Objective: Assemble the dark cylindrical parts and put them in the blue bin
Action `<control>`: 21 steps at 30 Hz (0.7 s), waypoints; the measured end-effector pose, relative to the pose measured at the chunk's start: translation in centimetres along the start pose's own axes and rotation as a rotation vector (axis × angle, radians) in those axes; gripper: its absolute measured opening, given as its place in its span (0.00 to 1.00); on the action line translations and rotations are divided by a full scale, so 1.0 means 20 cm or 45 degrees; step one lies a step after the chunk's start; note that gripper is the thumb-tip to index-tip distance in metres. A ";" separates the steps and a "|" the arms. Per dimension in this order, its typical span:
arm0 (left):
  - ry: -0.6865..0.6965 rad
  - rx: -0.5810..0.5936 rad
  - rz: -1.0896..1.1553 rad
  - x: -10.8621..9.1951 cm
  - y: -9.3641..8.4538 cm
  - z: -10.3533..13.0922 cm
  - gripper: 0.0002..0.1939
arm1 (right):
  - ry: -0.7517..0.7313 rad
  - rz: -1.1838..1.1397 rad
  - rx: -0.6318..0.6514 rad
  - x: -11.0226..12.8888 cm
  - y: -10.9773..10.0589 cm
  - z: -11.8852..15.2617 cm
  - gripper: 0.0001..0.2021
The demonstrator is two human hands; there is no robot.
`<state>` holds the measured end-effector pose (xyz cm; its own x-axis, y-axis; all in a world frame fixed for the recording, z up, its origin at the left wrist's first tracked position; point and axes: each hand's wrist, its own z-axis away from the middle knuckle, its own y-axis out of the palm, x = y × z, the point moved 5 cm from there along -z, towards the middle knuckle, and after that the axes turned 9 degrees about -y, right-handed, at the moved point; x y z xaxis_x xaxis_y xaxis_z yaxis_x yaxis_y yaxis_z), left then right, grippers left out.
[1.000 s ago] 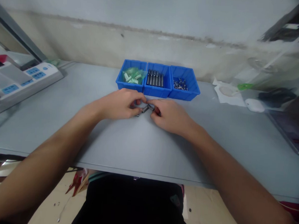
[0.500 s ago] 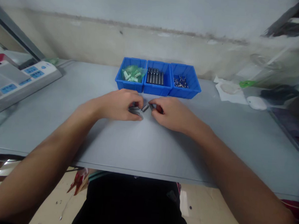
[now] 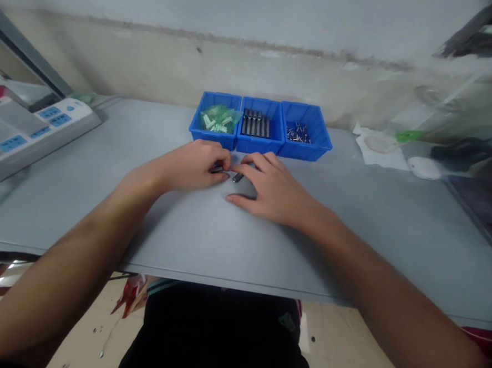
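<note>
My left hand is closed round a dark metal rod, with its thumb and fingertips pointing right; most of the rod is hidden in the fingers. My right hand is open over the grey table, thumb well apart from the fingers. Its index fingertip reaches close to the left fingertips; whether they touch I cannot tell. Below that finger a short metal cylinder lies on the table, partly covered by the hand.
Behind the hands stand three blue bins: one with white pieces in a green bag, a middle one with dark metal rods, another with small shiny metal parts. A power strip lies left; a white mouse sits right.
My right hand has moved left and spread its fingers, and the dark piece that was in it no longer shows. My left fingers have drawn closer together round the rod.
</note>
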<state>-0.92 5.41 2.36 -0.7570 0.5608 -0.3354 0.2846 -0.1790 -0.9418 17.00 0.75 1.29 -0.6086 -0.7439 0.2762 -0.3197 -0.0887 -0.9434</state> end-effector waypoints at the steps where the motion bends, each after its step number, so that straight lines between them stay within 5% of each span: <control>1: -0.011 -0.012 -0.006 0.00 0.00 0.00 0.11 | -0.001 0.001 0.014 0.00 0.01 0.00 0.31; 11: -0.185 -0.105 -0.047 -0.04 0.05 -0.01 0.15 | -0.003 0.009 0.037 -0.03 0.00 -0.02 0.20; 21: -0.084 0.130 0.097 0.00 -0.03 0.03 0.26 | 0.042 -0.021 0.093 -0.03 -0.04 -0.01 0.18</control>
<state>-1.41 5.01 3.02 -0.7735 0.4885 -0.4037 0.2840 -0.3024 -0.9099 17.44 1.38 1.95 -0.6277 -0.7199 0.2963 -0.2763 -0.1498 -0.9493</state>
